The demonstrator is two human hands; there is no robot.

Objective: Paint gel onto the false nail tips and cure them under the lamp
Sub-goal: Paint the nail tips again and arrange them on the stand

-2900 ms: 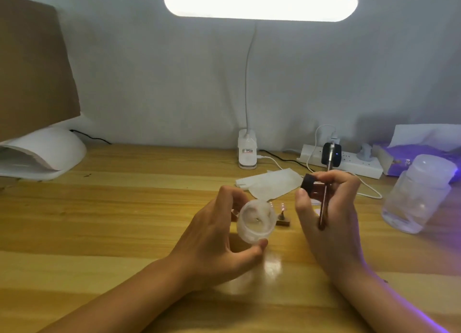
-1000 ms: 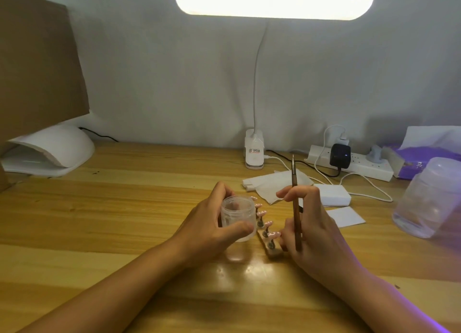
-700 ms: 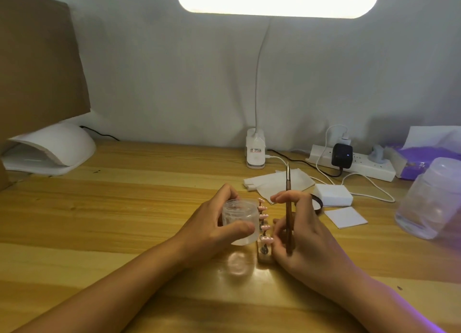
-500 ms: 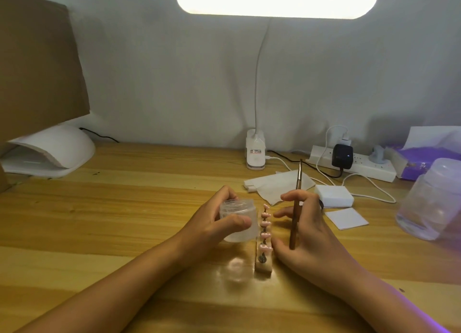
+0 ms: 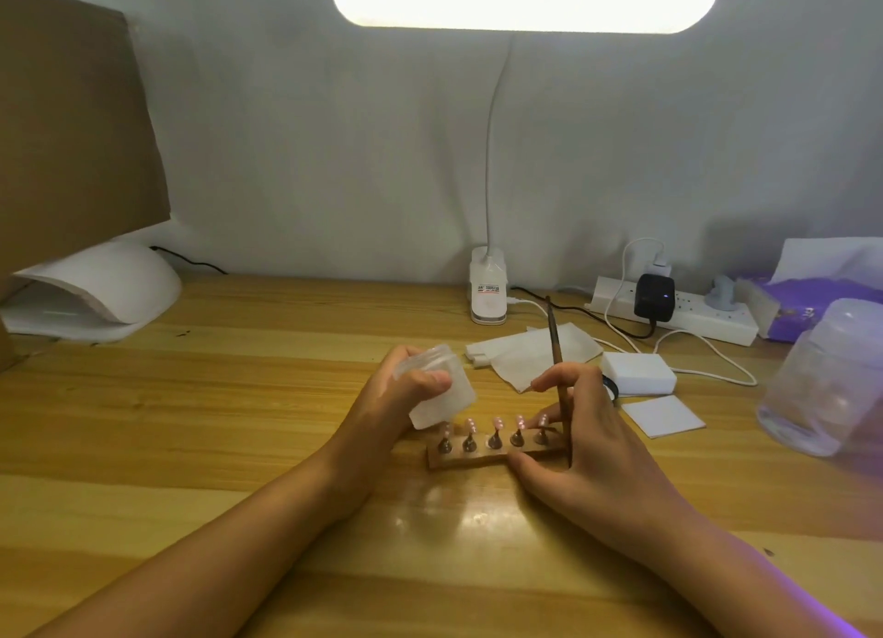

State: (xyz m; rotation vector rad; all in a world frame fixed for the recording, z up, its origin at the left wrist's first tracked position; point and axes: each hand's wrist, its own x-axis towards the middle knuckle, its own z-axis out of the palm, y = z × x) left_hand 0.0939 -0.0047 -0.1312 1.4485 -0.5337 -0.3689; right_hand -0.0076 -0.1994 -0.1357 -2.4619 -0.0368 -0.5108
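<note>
Hands meet mid-table over a short wooden strip (image 5: 458, 461) lying crosswise on the wooden table (image 5: 215, 398). Five pegs stand along the strip, each carrying a pink nail tip (image 5: 498, 421), and the row runs from nine to three o'clock. The left hand (image 5: 382, 422) wraps fingers and thumb round a small frosted jar (image 5: 451, 401), held off the table at eleven o'clock of the strip. The jar is tilted, with its mouth end toward ten o'clock and its base low beside the leftmost tip. Its wall is cloudy, so what it holds cannot be made out, nor whether a lid is on. The right hand (image 5: 597, 437) grips a thin brown brush (image 5: 554, 341) among its fingers. The brush's upper end points to twelve o'clock and its lower end comes down by the strip's right end. The thumb lies against the strip's near edge there.

At three o'clock of the hands a large clear jar (image 5: 822, 389) with a pale cap stands near the table's edge; it is blurred and its contents do not show. At two o'clock a purple tissue box (image 5: 807, 298) has a white sheet rising from its top. Between the box and the hands lie a white block (image 5: 638, 372), a white square pad (image 5: 662, 415) and crumpled wipes (image 5: 521, 351). The white domed curing lamp (image 5: 105, 284) sits at ten o'clock, well apart from the tips.
</note>
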